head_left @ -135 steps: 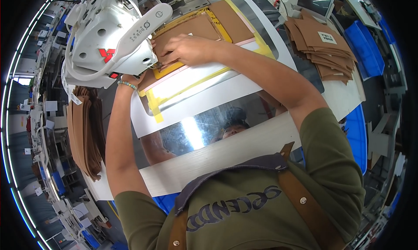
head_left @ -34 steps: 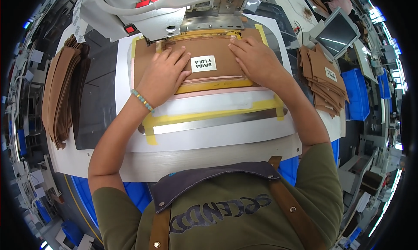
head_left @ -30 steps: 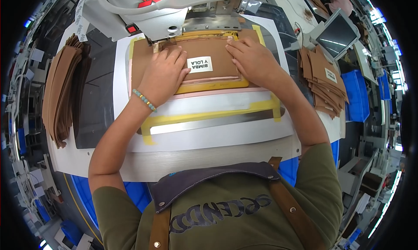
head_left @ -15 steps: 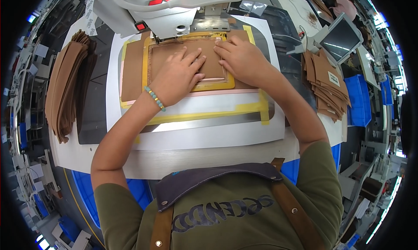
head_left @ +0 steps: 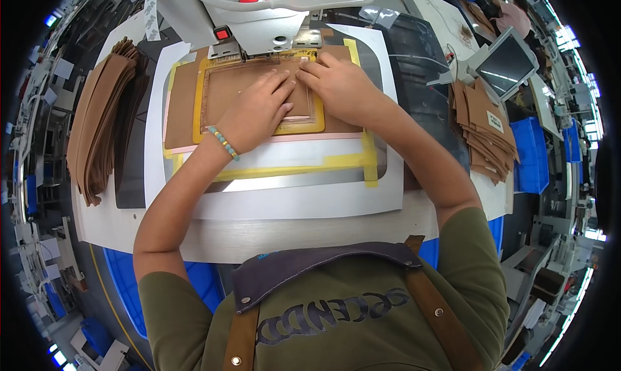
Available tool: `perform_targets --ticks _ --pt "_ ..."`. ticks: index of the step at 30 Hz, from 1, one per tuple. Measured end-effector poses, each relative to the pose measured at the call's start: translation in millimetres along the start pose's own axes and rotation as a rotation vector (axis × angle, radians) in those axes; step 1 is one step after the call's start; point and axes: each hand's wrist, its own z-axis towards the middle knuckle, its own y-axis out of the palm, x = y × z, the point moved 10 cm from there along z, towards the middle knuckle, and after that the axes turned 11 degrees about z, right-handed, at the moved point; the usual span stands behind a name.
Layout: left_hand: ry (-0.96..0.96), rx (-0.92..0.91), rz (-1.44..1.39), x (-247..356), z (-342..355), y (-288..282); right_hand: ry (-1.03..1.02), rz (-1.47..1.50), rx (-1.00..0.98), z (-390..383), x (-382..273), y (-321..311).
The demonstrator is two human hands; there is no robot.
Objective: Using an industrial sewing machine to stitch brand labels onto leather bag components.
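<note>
A brown fabric panel (head_left: pixel 180 106) lies beneath the sewing machine head (head_left: pixel 259 29), framed by a yellow rectangular clamp (head_left: pixel 200 99). My left hand (head_left: pixel 254 110), with a beaded bracelet at the wrist, rests flat on the panel inside the clamp, fingers stretched out. Across the clamp's right side lies my right hand (head_left: pixel 341 87), its fingers extended and the fingertips close to my left ones. Neither hand grips anything. Under the panel is a white sheet (head_left: pixel 291 205) with yellow tape (head_left: pixel 291 171) along its edges. The needle area is partly hidden by the machine head.
A tall bundle of brown pieces (head_left: pixel 97 128) stands at the left. On the right, a pile of brown pieces (head_left: pixel 485 128) lies below a small screen (head_left: pixel 507 63). Blue bins (head_left: pixel 530 154) stand beyond the table's right edge. The pale table edge (head_left: pixel 259 238) is closest to me.
The panel, clamp and white sheet have shifted left under the machine head. Both hands have moved left with them, the right one more, so they are closer together.
</note>
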Motion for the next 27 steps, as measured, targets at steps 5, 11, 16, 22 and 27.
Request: perform_targets --ticks 5,11,16,22,27 --pt "-0.028 -0.003 -0.03 -10 -3 -3 0.045 0.017 -0.077 8 -4 9" --pt "-0.035 -0.004 -0.01 -19 -1 -6 -0.047 0.057 0.052 -3 -13 -9" --pt "-0.04 -0.029 -0.078 -32 -10 -7 0.05 0.116 -0.013 -21 -6 -25" --pt "-0.042 -0.002 -0.057 -49 -43 -38 0.113 0.217 -0.066 -27 -8 -35" --pt "-0.019 -0.007 -0.162 -49 -57 -45 -0.04 0.349 -0.019 -2 -36 -19"
